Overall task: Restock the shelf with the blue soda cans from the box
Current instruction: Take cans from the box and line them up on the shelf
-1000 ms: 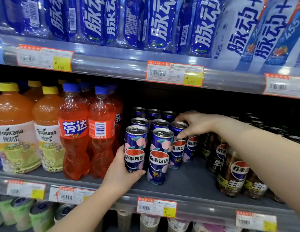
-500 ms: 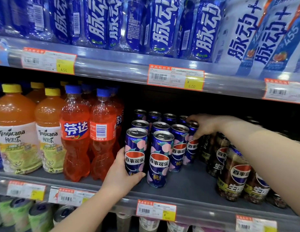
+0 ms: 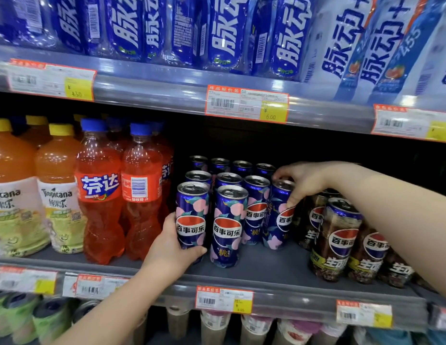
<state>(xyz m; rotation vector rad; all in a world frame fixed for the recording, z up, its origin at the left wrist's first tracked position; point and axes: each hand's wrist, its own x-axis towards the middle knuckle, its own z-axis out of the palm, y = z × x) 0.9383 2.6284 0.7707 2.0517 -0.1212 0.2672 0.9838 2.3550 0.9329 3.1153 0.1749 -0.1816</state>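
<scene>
Indoors, on a grey shelf (image 3: pixel 266 268), left hand (image 3: pixel 172 250) grips the front-left can (image 3: pixel 190 215), right hand (image 3: pixel 303 183) the rightmost can (image 3: pixel 278 225).

Orange juice bottles (image 3: pixel 16 195), red soda bottles (image 3: pixel 100 207), brown cans (image 3: pixel 341 245), price tags (image 3: pixel 247 103).

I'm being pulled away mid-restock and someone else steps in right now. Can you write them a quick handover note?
Left hand: grips the front-left blue Pepsi can, which stands near the shelf edge.
Right hand: fingers hold the top of the rightmost blue Pepsi can, next to the brown Pepsi cans.
Done: at least ten blue cans stand upright in rows between the Fanta bottles and the brown cans.
Left: release both cans, then probably fill the bare front right. The box is out of view, so remaining stock is unknown.
</scene>
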